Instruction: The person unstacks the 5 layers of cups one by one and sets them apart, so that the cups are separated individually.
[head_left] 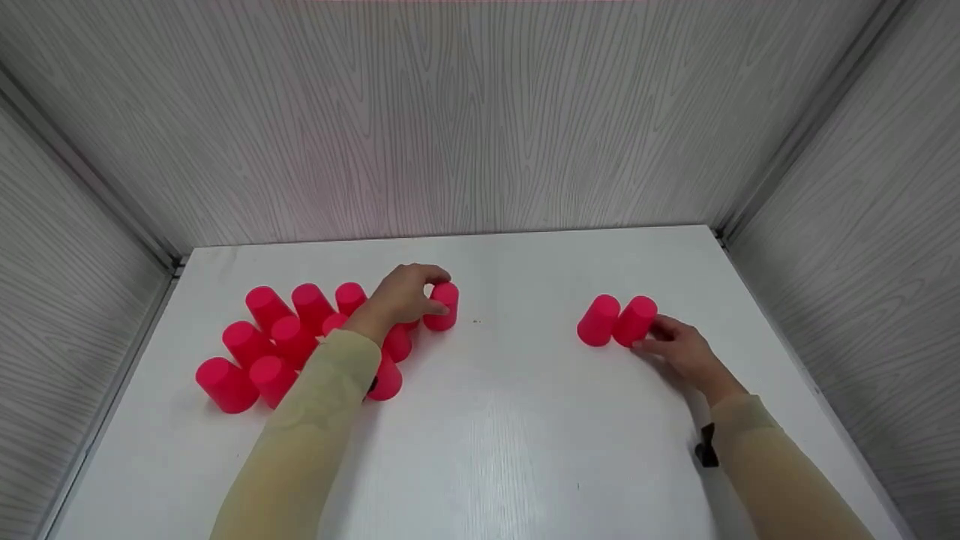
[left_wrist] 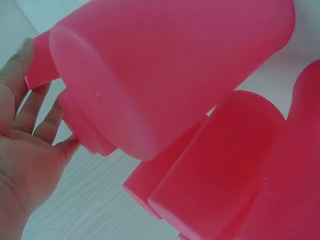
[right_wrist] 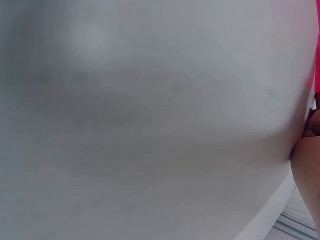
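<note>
My left hand (head_left: 409, 294) grips a pink cup (head_left: 442, 309) at the right end of the cup group, with fingers and thumb around its side. In the left wrist view that cup (left_wrist: 42, 62) is partly hidden, and other cups fill the foreground. On the right half of the table, my right hand (head_left: 681, 351) holds another pink cup (head_left: 636, 321) by its right side. A matching cup (head_left: 598, 321) stands right beside it on the left. All of these cups stand closed end up. Only a sliver of the right hand (right_wrist: 309, 165) enters the right wrist view.
Several more upturned pink cups (head_left: 229, 386) stand close together in rows on the left of the white table (head_left: 495, 420), some hidden under the left forearm. Grey wood-grain panels (head_left: 480, 120) rise behind the table and along both sides.
</note>
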